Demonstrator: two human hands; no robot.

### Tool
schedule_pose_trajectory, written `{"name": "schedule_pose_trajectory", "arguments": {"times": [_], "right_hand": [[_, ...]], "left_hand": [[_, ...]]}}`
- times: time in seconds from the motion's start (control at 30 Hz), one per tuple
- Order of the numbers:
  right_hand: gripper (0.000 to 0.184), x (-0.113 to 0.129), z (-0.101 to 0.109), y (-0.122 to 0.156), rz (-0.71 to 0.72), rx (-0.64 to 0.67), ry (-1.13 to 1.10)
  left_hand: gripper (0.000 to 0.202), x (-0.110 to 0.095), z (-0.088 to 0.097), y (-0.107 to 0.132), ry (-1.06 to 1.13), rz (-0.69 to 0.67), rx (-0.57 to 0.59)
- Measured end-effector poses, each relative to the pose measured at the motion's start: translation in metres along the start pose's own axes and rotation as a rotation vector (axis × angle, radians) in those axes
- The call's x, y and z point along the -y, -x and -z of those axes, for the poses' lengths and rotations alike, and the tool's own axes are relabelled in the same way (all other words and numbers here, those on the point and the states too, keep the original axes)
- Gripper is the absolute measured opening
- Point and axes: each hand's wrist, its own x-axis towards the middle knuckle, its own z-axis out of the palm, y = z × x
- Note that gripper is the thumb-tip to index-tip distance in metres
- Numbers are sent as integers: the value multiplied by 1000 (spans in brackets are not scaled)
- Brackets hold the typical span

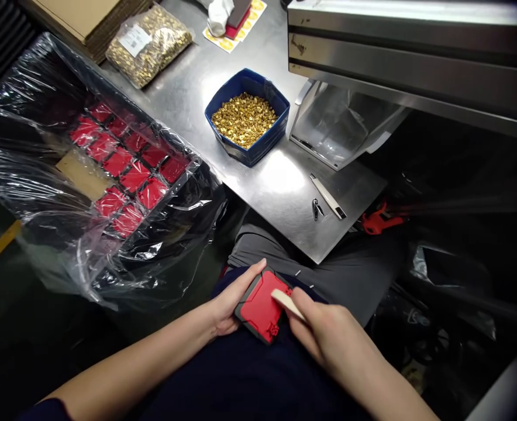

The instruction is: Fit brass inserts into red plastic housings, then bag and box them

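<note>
On my lap lies a red and black plastic part [262,305], a flat red panel with a black rim. My left hand [230,301] grips its left edge, fingers curled along the rim. My right hand [324,336] is closed on a thin cream-coloured stick [287,303] whose tip rests on the red panel's right side.
A steel table [285,175] carries a blue tub of small brass pieces [246,117], a bag of the same pieces [147,44], a small knife [327,197] and a metal clip [316,208]. At left, a plastic-wrapped black tray [122,169] holds several red parts. Red pliers [379,221] lie at the table's right.
</note>
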Motion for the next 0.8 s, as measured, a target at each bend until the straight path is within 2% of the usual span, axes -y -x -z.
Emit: {"name": "schedule_pose_trajectory", "arguments": {"times": [0.1, 0.27, 0.37, 0.53, 0.67, 0.8], "right_hand": [[11, 0, -2, 4, 2, 41, -23], [7, 3, 0, 5, -80, 2, -26], [8, 7, 1, 4, -43, 36, -36], [6, 8, 2, 2, -91, -30, 1], [7, 9, 2, 2, -46, -6, 17], [12, 15, 3, 3, -75, 62, 37]], "left_hand": [[52, 3, 0, 1, 0, -51, 2], [50, 4, -1, 2, 16, -102, -61], [47, 1, -6, 4, -12, -132, -49], [47, -2, -10, 7, -32, -123, -86], [46, -1, -10, 6, -54, -140, -76], [45, -1, -10, 6, -61, -150, -103]]}}
